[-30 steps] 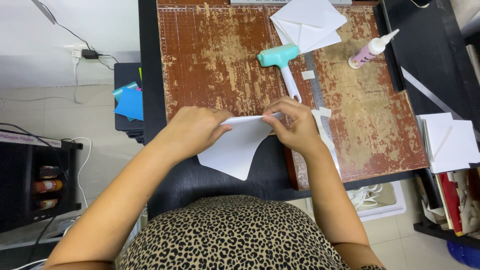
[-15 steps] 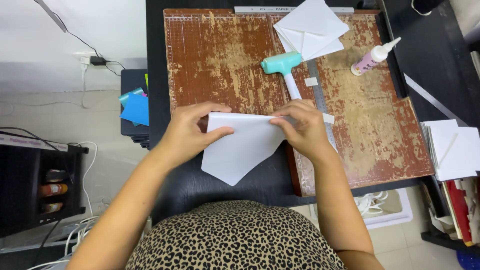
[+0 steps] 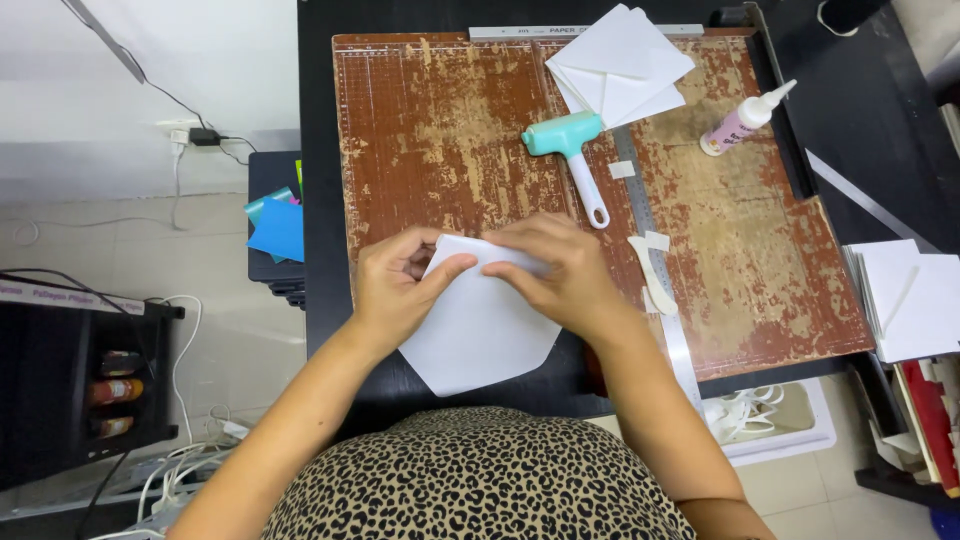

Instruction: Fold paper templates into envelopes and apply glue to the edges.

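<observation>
Head view showed the white folded paper [image 3: 480, 330] nearest the person, lying at the near edge of the worn brown cutting mat [image 3: 440, 130] and overhanging onto the black surface [image 3: 318, 200]. Its lower end tapered to a blunt point toward the person; its upper edge was hidden under both hands, so the fold there could not be made out.

Left hand [image 3: 395, 290] pinched the paper's upper left corner, thumb on top and fingers curled beneath, clamped on the sheet. Right hand [image 3: 560, 275] lay flat over the upper right part, fingers together and pressing down on the paper; whether any fingers gripped underneath could not be told.

Just beside the right hand, white paper strips [image 3: 655, 275] lay touching a metal ruler [image 3: 650, 240], whose near end ran past the mat edge. Farther up, a teal roller tool [image 3: 570, 140] with a white handle lay on the mat. Beyond it sat a stack of folded white sheets [image 3: 620, 65], and to the right a glue bottle [image 3: 740, 120] lay tilted. More white sheets [image 3: 905, 300] at the right were cut off by the picture edge.
</observation>
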